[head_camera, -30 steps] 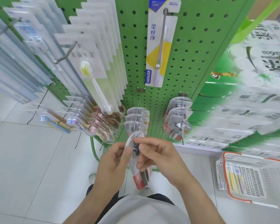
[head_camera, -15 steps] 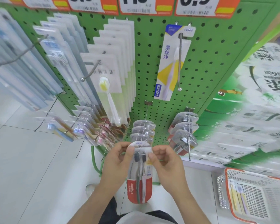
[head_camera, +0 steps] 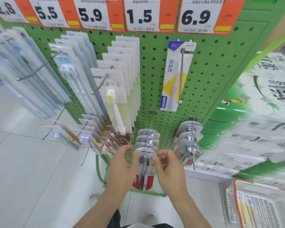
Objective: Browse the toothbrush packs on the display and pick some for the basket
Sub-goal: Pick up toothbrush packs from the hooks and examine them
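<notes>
A: What can't we make out here?

B: Lots. Our left hand point(head_camera: 122, 163) and right hand point(head_camera: 169, 165) cover the sides of the Colgate toothbrush pack point(head_camera: 144, 175), so only its clear top and red bottom show. Each hand pinches an upper edge of it, thumb in front, fingers curled behind. The pack's top sits at the tip of the lower middle hook point(head_camera: 149, 134), w/ three similar packs behind it; we can't tell if the hook is thru its hole.

A: And the edges?

B: The price tags point(head_camera: 138, 15) are cut off at the top. The basket point(head_camera: 237, 191) is clipped at the bottom right corner (a pack or two inside, blurry). The tissue packs point(head_camera: 262, 112) on the right smear out.

A: Room to move?

B: Open floor point(head_camera: 31, 170) to the left; the neighbouring hook point(head_camera: 194, 145) on the right is near our right hand.
</notes>
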`<action>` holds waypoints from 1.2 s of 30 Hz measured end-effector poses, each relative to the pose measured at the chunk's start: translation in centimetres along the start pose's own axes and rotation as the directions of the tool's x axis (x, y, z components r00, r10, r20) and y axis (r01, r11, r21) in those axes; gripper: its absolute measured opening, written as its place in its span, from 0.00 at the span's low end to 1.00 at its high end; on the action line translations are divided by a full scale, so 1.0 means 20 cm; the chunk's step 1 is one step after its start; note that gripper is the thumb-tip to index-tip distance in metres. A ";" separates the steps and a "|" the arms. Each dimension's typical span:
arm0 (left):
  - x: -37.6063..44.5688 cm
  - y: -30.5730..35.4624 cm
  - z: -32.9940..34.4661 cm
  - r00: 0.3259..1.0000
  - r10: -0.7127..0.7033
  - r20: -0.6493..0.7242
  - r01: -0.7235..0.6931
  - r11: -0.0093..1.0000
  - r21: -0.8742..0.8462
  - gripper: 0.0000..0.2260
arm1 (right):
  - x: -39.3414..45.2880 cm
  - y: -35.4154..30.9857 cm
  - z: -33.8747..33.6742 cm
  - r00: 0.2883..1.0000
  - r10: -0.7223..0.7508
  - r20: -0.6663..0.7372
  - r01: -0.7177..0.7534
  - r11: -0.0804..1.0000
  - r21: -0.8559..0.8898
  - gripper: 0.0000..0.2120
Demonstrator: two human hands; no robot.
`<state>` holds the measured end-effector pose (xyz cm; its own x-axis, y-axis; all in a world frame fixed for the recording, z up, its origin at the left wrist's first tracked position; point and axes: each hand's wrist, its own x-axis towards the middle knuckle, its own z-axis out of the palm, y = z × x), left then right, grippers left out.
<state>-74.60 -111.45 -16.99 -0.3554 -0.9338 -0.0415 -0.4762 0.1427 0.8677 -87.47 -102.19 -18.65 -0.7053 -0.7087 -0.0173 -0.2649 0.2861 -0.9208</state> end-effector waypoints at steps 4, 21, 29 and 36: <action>-0.09 0.04 0.07 0.991 0.082 -0.106 -0.076 0.996 0.055 0.14 | 0.07 0.01 0.03 0.998 -0.037 -0.054 0.035 0.999 -0.025 0.03; 0.09 0.04 0.22 0.990 0.079 0.115 -0.073 0.996 -0.053 0.31 | 0.38 -0.10 0.06 0.988 -0.004 -0.152 -0.013 0.994 -0.109 0.04; 0.07 -0.02 0.25 0.994 0.097 0.058 -0.093 0.993 -0.068 0.30 | 0.25 -0.22 -0.15 0.986 -0.118 -0.118 0.097 0.980 -0.173 0.08; 0.02 -0.07 0.30 0.939 -0.265 0.221 0.245 0.963 0.114 0.13 | 0.13 -0.23 -0.53 0.931 -0.042 -0.361 0.084 0.991 0.100 0.10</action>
<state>-78.92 -110.08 -21.26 -0.3855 -0.8415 -0.3785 -0.6372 -0.0539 0.7688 -95.01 -98.56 -10.42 -0.8833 -0.4393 0.1637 -0.2561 0.1598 -0.9534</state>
